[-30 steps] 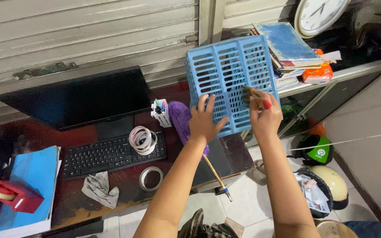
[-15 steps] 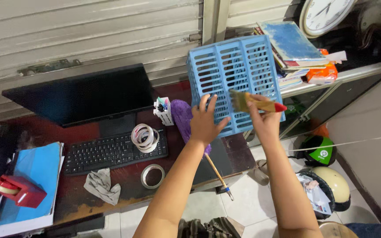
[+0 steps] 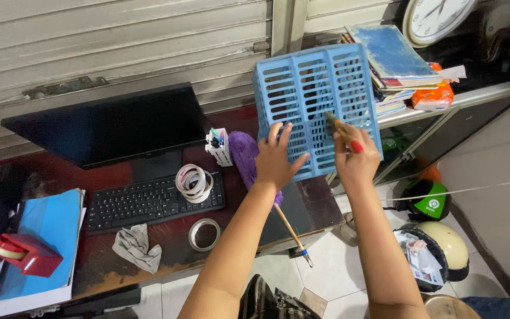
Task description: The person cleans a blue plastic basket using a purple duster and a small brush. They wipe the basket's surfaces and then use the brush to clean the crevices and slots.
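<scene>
Holding the slotted blue plastic basket (image 3: 314, 94) tilted up over the desk's right end, I press my left hand (image 3: 277, 160), fingers spread, flat against its underside. My right hand (image 3: 356, 158), at three o'clock from the left, grips a red-tipped wooden paintbrush (image 3: 340, 131), bristles touching the basket.

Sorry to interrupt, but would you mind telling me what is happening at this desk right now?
A person holds a light blue slotted plastic basket tilted up above a dark red desk. The left hand is spread flat against its slotted side, while the right hand grips a small wooden-handled paintbrush with a red tip, bristles pressed against the slots. A purple fluffy duster lies on the desk just beneath, beside a black keyboard.
</scene>
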